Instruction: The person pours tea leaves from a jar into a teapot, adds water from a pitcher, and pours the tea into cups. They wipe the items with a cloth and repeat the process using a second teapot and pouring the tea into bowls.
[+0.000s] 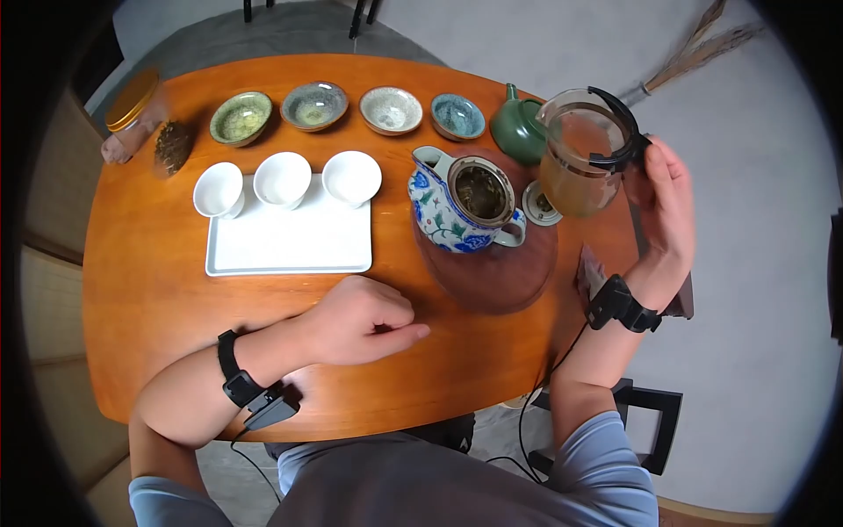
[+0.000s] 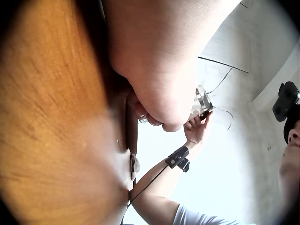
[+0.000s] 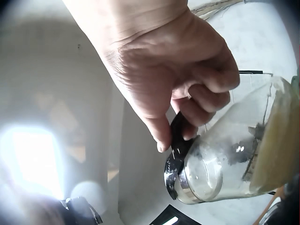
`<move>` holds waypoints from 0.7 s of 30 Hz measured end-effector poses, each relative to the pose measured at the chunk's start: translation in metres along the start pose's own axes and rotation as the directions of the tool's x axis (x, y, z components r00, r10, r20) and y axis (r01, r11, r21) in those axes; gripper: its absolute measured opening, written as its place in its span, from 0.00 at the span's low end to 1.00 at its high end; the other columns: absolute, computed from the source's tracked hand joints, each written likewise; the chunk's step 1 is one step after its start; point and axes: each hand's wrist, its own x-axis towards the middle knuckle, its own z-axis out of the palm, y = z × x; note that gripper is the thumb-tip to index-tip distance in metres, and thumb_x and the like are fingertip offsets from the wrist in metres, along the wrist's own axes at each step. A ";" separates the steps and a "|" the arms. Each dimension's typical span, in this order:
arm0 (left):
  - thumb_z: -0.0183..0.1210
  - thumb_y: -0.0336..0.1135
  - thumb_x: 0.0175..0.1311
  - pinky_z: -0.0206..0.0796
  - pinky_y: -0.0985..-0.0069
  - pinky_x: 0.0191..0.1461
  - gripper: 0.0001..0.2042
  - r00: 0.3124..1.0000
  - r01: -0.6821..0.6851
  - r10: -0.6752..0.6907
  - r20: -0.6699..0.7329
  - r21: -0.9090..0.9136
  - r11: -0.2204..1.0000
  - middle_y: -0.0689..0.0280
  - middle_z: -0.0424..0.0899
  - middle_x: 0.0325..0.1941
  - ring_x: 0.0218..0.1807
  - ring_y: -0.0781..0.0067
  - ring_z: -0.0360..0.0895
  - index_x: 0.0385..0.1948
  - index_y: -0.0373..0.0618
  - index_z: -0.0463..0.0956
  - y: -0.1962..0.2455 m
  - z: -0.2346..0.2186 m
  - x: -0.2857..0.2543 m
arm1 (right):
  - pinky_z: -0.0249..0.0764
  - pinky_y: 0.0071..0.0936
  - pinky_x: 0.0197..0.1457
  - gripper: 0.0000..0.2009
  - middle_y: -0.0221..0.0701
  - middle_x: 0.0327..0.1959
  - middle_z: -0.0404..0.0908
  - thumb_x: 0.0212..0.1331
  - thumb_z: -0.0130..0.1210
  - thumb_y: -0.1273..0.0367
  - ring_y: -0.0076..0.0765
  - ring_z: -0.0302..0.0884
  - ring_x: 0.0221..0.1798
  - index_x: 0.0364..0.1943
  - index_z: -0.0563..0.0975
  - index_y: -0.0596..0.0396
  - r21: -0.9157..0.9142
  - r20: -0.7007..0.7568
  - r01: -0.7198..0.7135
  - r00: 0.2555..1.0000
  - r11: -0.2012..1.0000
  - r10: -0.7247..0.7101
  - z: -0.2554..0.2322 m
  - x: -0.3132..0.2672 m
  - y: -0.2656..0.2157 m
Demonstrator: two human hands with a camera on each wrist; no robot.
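Observation:
At the table's right side, my right hand (image 1: 665, 206) grips the black handle (image 3: 180, 140) of a glass pitcher (image 1: 575, 180). The pitcher is raised and holds cloudy amber liquid (image 3: 279, 145) in its lower part. Left of it sits a blue floral teapot (image 1: 443, 220), open on top, with dark wet leaves (image 1: 481, 191) inside. A small round lid (image 1: 533, 213) lies partly behind the pitcher. My left hand (image 1: 364, 321) rests on the table near its front, fingers loosely curled with nothing held. In the left wrist view its heel hides most of the fingers.
Three white cups (image 1: 282, 180) stand along a white tray's (image 1: 290, 246) back edge. Behind them are several glazed bowls (image 1: 391, 110) and a green teapot (image 1: 520, 127). A brown round mat (image 1: 492, 285) lies under the floral teapot. A jar (image 1: 140, 110) stands back left.

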 end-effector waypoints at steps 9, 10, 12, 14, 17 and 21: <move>0.67 0.31 0.66 0.57 0.57 0.25 0.22 1.000 -0.022 0.022 -0.004 0.008 1.000 0.58 0.66 0.15 0.20 0.53 0.69 0.13 0.41 0.65 -0.001 -0.002 0.001 | 0.64 0.14 0.35 0.08 0.19 0.28 0.82 0.67 0.68 0.67 0.10 0.71 0.31 0.36 0.85 0.59 -0.204 -0.100 0.069 0.991 0.977 -0.091 0.023 0.004 -0.006; 0.67 0.31 0.66 0.57 0.58 0.25 0.22 1.000 -0.026 0.026 -0.004 0.007 1.000 0.58 0.66 0.15 0.20 0.54 0.68 0.14 0.41 0.65 -0.002 -0.002 0.001 | 0.66 0.15 0.37 0.08 0.21 0.29 0.83 0.66 0.69 0.68 0.11 0.73 0.32 0.35 0.85 0.59 -0.200 -0.076 0.094 0.991 0.975 -0.111 0.024 0.004 -0.006; 0.67 0.30 0.66 0.57 0.58 0.25 0.22 1.000 -0.027 0.027 0.000 0.004 1.000 0.58 0.66 0.15 0.20 0.54 0.68 0.14 0.41 0.65 -0.002 -0.002 0.002 | 0.68 0.16 0.38 0.08 0.23 0.29 0.84 0.65 0.69 0.69 0.13 0.76 0.32 0.35 0.84 0.60 -0.195 -0.055 0.115 0.990 0.974 -0.128 0.028 0.004 -0.009; 0.67 0.29 0.66 0.57 0.58 0.25 0.22 1.000 -0.023 0.023 -0.003 -0.012 1.000 0.58 0.66 0.15 0.20 0.54 0.68 0.14 0.41 0.64 0.000 -0.002 0.002 | 0.68 0.16 0.36 0.08 0.23 0.28 0.84 0.62 0.71 0.70 0.13 0.76 0.31 0.35 0.84 0.60 -0.238 -0.056 0.128 0.988 0.963 -0.145 0.035 0.004 -0.011; 0.67 0.29 0.66 0.57 0.58 0.25 0.22 1.000 -0.019 0.019 -0.001 -0.018 1.000 0.58 0.66 0.15 0.20 0.54 0.69 0.14 0.41 0.64 0.000 -0.002 0.002 | 0.68 0.15 0.35 0.08 0.23 0.27 0.84 0.60 0.73 0.70 0.13 0.75 0.29 0.34 0.84 0.60 -0.242 -0.046 0.141 0.987 0.960 -0.156 0.040 0.006 -0.007; 0.67 0.29 0.66 0.57 0.58 0.25 0.22 1.000 -0.016 0.016 -0.001 -0.016 1.000 0.58 0.66 0.15 0.21 0.54 0.69 0.14 0.41 0.64 0.002 -0.003 0.003 | 0.67 0.14 0.34 0.09 0.22 0.26 0.83 0.59 0.73 0.71 0.12 0.75 0.29 0.34 0.84 0.60 -0.285 -0.038 0.158 0.984 0.945 -0.176 0.046 0.006 -0.008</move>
